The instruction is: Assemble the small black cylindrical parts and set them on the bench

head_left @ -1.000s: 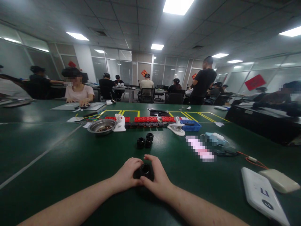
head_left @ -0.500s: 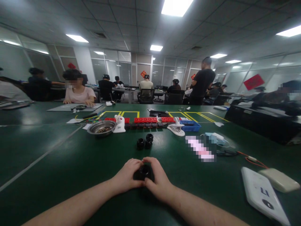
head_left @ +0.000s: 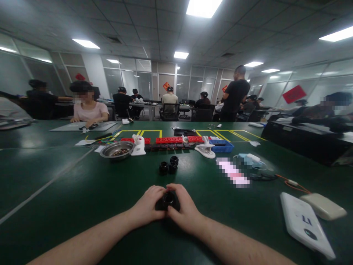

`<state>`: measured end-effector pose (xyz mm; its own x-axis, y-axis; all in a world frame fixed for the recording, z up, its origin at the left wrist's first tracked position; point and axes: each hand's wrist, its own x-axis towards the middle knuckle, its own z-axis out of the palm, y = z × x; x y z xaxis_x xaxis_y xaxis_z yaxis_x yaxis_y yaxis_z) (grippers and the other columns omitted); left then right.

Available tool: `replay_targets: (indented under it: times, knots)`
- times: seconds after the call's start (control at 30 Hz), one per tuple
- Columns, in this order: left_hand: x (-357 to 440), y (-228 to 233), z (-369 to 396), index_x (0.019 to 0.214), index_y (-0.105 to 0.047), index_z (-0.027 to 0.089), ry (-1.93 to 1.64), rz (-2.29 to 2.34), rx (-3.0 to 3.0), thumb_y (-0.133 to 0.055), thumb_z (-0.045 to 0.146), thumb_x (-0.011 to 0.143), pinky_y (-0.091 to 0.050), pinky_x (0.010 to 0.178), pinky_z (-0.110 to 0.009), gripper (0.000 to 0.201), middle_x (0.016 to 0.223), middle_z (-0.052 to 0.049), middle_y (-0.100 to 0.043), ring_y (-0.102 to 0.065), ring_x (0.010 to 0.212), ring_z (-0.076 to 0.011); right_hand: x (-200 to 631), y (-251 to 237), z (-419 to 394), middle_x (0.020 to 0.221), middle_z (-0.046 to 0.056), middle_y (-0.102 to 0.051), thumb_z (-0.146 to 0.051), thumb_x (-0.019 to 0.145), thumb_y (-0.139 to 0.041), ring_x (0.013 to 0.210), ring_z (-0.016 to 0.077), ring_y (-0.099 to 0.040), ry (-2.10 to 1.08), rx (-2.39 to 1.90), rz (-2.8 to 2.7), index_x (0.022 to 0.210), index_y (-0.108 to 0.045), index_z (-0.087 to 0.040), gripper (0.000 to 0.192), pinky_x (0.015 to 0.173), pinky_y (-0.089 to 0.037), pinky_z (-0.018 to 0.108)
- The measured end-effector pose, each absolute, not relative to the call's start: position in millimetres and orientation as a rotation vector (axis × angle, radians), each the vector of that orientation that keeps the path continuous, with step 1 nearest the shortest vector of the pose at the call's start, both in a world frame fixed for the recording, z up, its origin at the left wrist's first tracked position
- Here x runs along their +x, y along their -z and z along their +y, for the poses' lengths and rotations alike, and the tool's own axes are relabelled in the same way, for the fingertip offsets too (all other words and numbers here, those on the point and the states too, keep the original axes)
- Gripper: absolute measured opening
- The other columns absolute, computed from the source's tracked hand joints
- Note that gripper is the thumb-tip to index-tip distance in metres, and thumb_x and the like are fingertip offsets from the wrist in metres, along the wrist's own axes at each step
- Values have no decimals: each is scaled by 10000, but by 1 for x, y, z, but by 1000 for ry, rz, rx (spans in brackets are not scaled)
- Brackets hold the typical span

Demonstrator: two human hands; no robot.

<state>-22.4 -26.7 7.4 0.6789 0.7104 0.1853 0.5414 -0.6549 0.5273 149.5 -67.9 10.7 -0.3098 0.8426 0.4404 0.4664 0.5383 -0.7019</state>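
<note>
Near the bench's point(head_left: 68, 198) front edge, the left hand point(head_left: 147, 206) and right hand point(head_left: 186, 211) are clamping together on a black ring-shaped fitting point(head_left: 168, 200). It is looking stiff, light and probably smooth plastic; its outer rim is offering the surest hold.

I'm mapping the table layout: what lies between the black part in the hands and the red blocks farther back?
In the head view, three black rings on the green table.

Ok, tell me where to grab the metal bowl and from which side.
Take the metal bowl by its near rim, coming from the front, probably with the left hand. The flared lip gives the fingers an edge to pinch. Small dark pieces lie inside, and a white clamp stands close on its right, so keep it level.
</note>
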Motion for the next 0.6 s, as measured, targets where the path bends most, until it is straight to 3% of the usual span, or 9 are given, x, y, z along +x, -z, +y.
replay_targets:
  times: [0.17, 0.4, 0.5, 0.6]
  knots:
    - [-23, -6, -26, 1013, -540, 208, -511, 994, 2445, -655, 373, 647, -332, 922, -402, 418, 1079, -55, -533, -459, 1019, -251, 151, -12, -69, 1152, 79, -430, -77, 620, -540, 1089, 205, -398, -591, -1041, -1969, 1171, -365, -184, 589, 953, -314, 371]
    - [-20, -12, -29, 942, -557, 213, -508, 978, 2458, -650, 359, 660, -365, 877, -381, 331, 1018, -36, -548, -484, 961, -235, 149, -8, -66, 961, 54, -495, -214, 625, -635, 906, 207, -481, -535, -1213, -1843, 1050, -433, -189, 471, 804, -412, 372]
    - [-20, -10, -28, 1024, -536, 199, -512, 985, 2480, -660, 356, 644, -360, 882, -381, 429, 1046, -52, -546, -479, 978, -245, 149, -7, -66, 977, 52, -504, -143, 643, -576, 931, 195, -480, -543, -1162, -1868, 1062, -429, -191, 447, 847, -391, 368]
    - [-19, -10, -28, 1056, -520, 184, -518, 995, 2490, -659, 350, 640, -344, 903, -390, 469, 1061, -68, -545, -472, 997, -252, 150, -7, -68, 1079, 65, -479, -56, 616, -515, 1022, 189, -446, -560, -1059, -1937, 1127, -393, -189, 542, 918, -346, 358]
